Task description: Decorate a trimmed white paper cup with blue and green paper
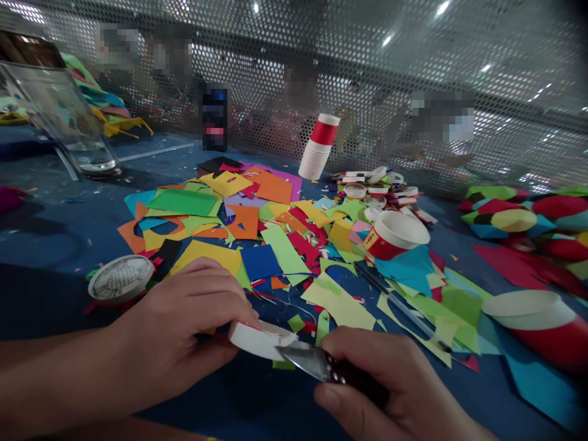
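Note:
My left hand [184, 324] is closed on a short white piece cut from a paper cup [257, 340], pinched between thumb and fingers near the table's front. My right hand [390, 383] grips the dark handle of a small knife [307, 361]. The blade points left, and its tip meets the right end of the white cup piece, where the edge looks ragged. Beyond both hands lie many coloured paper scraps [280, 260]. Left of my left hand rests a round cup base with lines drawn on it [122, 278].
A cut paper cup [397, 233] and a pen [418, 318] lie among the scraps. Another red-and-white cup [537, 324] lies at right. Farther back stand stacked cups [320, 147], a phone [215, 119] and a glass [92, 141] before a perforated metal screen [257, 110].

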Tool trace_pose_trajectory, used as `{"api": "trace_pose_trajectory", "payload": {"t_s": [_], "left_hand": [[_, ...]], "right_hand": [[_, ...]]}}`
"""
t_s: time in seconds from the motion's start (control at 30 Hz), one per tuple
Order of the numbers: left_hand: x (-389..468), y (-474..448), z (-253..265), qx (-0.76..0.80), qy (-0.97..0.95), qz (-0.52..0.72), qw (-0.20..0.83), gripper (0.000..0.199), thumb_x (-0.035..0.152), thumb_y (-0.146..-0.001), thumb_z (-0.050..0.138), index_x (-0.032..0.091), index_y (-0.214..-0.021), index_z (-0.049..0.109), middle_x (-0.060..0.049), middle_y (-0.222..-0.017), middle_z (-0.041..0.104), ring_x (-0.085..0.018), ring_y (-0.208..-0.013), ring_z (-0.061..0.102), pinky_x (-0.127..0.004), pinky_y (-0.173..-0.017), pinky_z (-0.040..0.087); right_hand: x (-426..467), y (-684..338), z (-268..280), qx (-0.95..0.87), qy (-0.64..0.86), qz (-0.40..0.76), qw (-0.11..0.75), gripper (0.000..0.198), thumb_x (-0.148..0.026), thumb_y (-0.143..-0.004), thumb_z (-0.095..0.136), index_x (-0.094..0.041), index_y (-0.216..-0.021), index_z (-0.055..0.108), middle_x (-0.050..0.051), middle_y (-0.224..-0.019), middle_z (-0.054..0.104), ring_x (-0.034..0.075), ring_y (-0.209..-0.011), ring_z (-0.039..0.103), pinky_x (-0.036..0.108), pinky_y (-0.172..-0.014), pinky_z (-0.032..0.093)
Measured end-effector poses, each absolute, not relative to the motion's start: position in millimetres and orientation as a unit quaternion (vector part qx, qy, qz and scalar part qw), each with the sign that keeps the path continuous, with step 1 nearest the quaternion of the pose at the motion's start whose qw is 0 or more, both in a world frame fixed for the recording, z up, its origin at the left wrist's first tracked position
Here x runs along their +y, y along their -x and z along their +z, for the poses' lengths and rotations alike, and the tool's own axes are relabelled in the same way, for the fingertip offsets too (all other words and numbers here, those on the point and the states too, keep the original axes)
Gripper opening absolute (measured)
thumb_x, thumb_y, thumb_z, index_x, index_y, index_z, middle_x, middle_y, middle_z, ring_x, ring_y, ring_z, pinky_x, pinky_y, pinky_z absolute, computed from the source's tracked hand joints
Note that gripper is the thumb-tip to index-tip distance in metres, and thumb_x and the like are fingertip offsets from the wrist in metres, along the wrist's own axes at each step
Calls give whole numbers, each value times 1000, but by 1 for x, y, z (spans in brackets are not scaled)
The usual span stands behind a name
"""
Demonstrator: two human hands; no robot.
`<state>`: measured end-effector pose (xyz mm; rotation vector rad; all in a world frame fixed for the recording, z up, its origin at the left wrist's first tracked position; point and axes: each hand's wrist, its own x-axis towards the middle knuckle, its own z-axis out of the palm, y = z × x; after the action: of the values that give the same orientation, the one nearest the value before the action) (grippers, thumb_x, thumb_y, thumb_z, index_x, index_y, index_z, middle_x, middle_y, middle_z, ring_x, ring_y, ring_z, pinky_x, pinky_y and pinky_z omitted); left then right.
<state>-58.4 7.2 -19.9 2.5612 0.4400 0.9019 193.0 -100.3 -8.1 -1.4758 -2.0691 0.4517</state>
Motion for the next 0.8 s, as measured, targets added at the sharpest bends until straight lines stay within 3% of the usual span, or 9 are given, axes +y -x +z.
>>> {"api": "trace_pose_trajectory", "payload": {"t_s": [0.13,0.37,0.5,0.67,0.8], "left_hand": [[5,59,-18,162,-915,322,181,16,12,-96,56,26,-99,61,6,-89,74,-13,-84,67,-27,-82,47],[-2,62,-19,179,-922,320,127,31,-1,-88,55,25,-104,61,6,-94,74,-13,-87,66,-32,-91,45],[-2,61,-19,187,-914,324,155,30,0,-87,56,25,-102,61,7,-94,73,-13,-86,64,-32,-90,43],[2,59,-14,165,-920,269,234,12,16,-98,54,24,-93,62,6,-80,70,-12,-75,62,-26,-75,45],[3,56,-12,171,-911,241,287,18,20,-100,53,22,-84,62,5,-74,66,-10,-70,59,-21,-68,44]], "right_hand": [[-99,-194,-12,-768,542,180,290,33,-46,-102,54,-26,-77,64,-2,-58,58,14,-51,55,22,-43,41],[-102,-191,-15,-754,549,188,309,31,-46,-101,56,-26,-78,65,-2,-58,58,15,-50,55,23,-42,42],[-100,-191,-14,-754,550,190,305,35,-49,-102,54,-26,-77,65,-2,-58,58,14,-51,55,22,-43,41],[-92,-189,-11,-766,515,208,323,44,-61,-100,54,-25,-77,65,-1,-62,62,13,-52,56,22,-45,42],[-90,-187,-10,-772,500,195,341,43,-61,-99,57,-23,-81,66,-1,-65,65,12,-55,58,21,-50,44]]}}
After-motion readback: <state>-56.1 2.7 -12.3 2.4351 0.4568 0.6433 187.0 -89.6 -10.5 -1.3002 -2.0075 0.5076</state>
